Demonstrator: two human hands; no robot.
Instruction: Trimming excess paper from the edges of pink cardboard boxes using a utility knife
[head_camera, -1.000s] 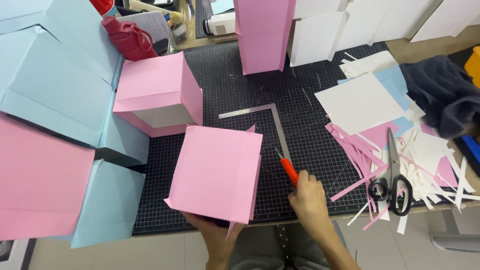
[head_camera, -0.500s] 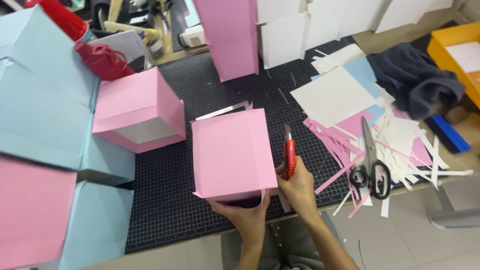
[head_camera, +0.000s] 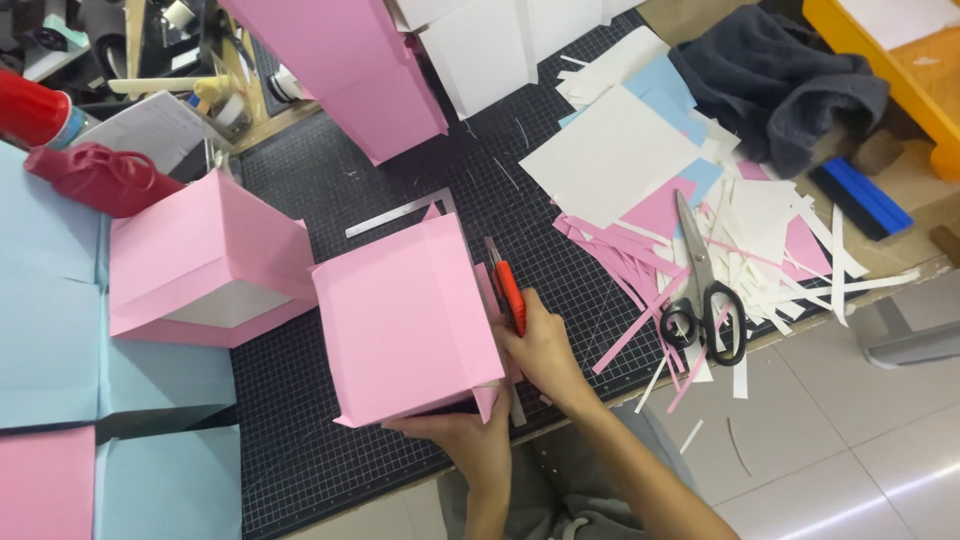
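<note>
Craft workshop: gridded cutting mat (head_camera: 330, 190), steel ruler (head_camera: 400, 212), scissors (head_camera: 705, 300), paper offcuts (head_camera: 720, 240) at right, cardboard boxes (head_camera: 200, 265).

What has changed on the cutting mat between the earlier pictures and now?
The left hand has come up to grip the near edge of the pink box. The right hand has turned the red knife from slanting to lie along the box's right side. The scissors, steel ruler and paper scraps stayed put.
</note>
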